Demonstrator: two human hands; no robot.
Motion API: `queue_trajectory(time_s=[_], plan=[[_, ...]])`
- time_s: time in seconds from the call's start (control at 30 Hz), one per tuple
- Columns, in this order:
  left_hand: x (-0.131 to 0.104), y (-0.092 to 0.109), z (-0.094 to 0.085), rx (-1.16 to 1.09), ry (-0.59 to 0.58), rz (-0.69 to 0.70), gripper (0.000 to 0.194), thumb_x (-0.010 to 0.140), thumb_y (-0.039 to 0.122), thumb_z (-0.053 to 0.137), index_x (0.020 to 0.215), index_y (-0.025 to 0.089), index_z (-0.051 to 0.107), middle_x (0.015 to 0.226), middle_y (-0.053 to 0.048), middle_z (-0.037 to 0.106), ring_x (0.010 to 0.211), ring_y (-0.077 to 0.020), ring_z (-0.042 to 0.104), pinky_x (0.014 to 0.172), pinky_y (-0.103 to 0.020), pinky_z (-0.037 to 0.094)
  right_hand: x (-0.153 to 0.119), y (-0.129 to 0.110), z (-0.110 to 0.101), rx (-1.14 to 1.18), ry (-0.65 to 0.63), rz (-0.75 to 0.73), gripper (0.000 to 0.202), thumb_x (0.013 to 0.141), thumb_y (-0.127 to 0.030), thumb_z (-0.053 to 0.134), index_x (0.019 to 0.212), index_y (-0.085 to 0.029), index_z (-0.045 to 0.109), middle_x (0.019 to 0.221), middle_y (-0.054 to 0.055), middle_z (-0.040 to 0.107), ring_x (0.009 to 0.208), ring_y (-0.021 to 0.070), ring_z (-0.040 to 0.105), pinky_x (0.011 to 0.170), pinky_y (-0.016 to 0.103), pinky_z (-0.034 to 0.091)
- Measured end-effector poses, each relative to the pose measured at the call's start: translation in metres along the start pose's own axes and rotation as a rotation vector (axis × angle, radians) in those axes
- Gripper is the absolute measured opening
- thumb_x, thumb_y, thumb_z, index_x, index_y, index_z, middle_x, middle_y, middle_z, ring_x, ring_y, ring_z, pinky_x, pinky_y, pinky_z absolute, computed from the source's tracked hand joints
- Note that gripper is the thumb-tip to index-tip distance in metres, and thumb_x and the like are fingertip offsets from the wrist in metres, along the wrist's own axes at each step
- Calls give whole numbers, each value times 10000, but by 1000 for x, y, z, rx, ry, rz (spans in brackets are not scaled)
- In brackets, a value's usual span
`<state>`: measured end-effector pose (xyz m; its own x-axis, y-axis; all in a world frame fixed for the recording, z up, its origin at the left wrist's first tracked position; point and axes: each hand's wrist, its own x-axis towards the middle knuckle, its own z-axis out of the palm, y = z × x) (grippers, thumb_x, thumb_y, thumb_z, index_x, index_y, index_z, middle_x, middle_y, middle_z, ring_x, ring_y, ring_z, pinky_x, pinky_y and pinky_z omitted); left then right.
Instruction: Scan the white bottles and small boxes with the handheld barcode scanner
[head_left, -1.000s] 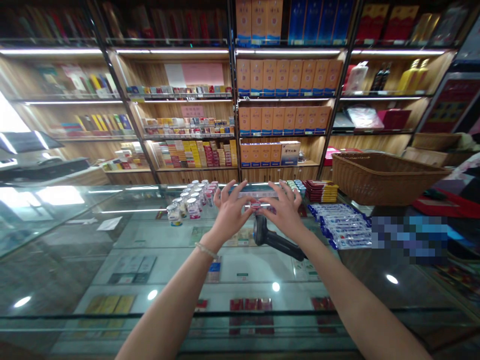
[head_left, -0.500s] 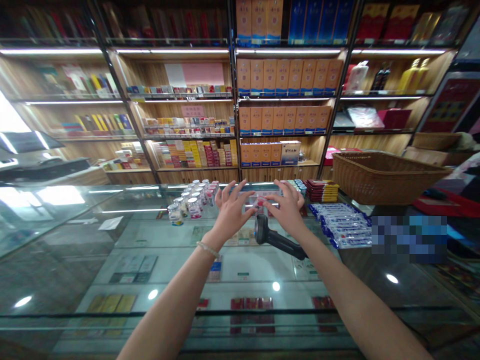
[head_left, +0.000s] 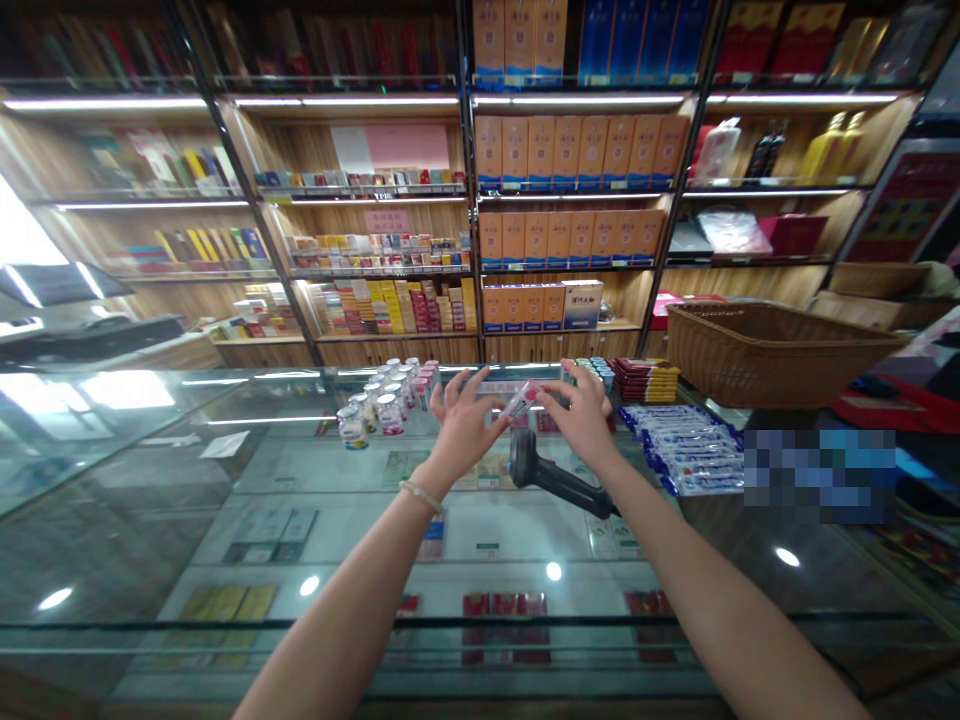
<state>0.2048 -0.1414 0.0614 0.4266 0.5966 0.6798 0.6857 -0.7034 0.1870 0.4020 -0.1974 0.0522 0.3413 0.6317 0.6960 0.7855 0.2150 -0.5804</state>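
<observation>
Over the glass counter (head_left: pixel 337 520), a small slim white-and-pink packet (head_left: pixel 519 400) is pinched at its two ends and tilted, its right end higher. My left hand (head_left: pixel 466 425) grips the lower left end between thumb and forefinger, the other fingers spread. At the upper right end, my right hand (head_left: pixel 583 410) pinches it the same way. What the packet contains I cannot make out. Just below the hands lies a black handheld barcode scanner (head_left: pixel 559 482), apart from both. Small clear jars with white lids (head_left: pixel 390 412) stand in rows left of my left hand.
Blue-and-white packets (head_left: pixel 686 450) lie in a row right of my right hand, with red-and-yellow packets (head_left: pixel 645 380) stacked behind. A wicker basket (head_left: pixel 772 350) stands at the right. Shelves of boxed goods (head_left: pixel 574 240) line the wall behind the counter.
The packet has turned to a steeper slant and shows more of its length between my hands. My hands have shifted only slightly; the scanner stays put.
</observation>
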Motion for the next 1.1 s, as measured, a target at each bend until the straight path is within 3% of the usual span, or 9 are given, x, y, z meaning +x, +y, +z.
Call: queue_trajectory(time_s=[0.23, 0.33, 0.43, 0.6, 0.93, 1.1], plan=[[7, -16, 5, -134, 22, -44, 232, 891, 481, 706, 975, 281, 787, 1571, -61, 512, 1482, -347, 347, 1230, -615, 259, -2, 3, -2, -171, 31, -130, 355, 1006, -524, 517, 1030, -293, 786, 1506, 89, 551, 1448, 328, 381, 1147, 610, 266], [8, -18, 2, -152, 13, -61, 262, 893, 505, 689, 959, 274, 794, 1567, -50, 519, 1486, -350, 349, 1242, -590, 260, -3, 3, -7, -317, 60, -234, 306, 1000, -479, 554, 1158, -285, 731, 1551, 110, 510, 1471, 325, 364, 1162, 609, 237], [9, -17, -3, -158, -39, -71, 272, 897, 515, 678, 912, 273, 801, 1553, -46, 534, 1483, -361, 350, 1246, -620, 226, -6, 5, -11, -443, 113, -399, 336, 956, -388, 652, 1274, -281, 648, 1580, 139, 468, 1488, 315, 358, 1195, 594, 185], [10, -13, -11, -145, -158, -79, 248, 895, 512, 685, 887, 298, 810, 1546, -28, 547, 1494, -385, 314, 1231, -686, 175, -8, 15, -9, -516, 167, -615, 371, 913, -292, 713, 1268, -327, 611, 1540, 101, 499, 1498, 291, 348, 1216, 584, 162], [11, -6, -16, -164, -258, -74, 259, 935, 492, 636, 932, 304, 814, 1563, -15, 532, 1509, -353, 301, 1258, -640, 149, -6, 16, -8, -514, 268, -704, 158, 971, -284, 656, 1127, -312, 665, 1447, 67, 593, 1445, 246, 414, 1227, 561, 159], [10, -13, -9, -182, -208, -56, 285, 955, 483, 599, 917, 299, 813, 1551, -27, 543, 1494, -331, 332, 1262, -619, 192, -7, 16, -10, -522, 175, -632, 176, 992, -275, 615, 1136, -335, 696, 1482, 48, 589, 1454, 249, 418, 1229, 571, 110]])
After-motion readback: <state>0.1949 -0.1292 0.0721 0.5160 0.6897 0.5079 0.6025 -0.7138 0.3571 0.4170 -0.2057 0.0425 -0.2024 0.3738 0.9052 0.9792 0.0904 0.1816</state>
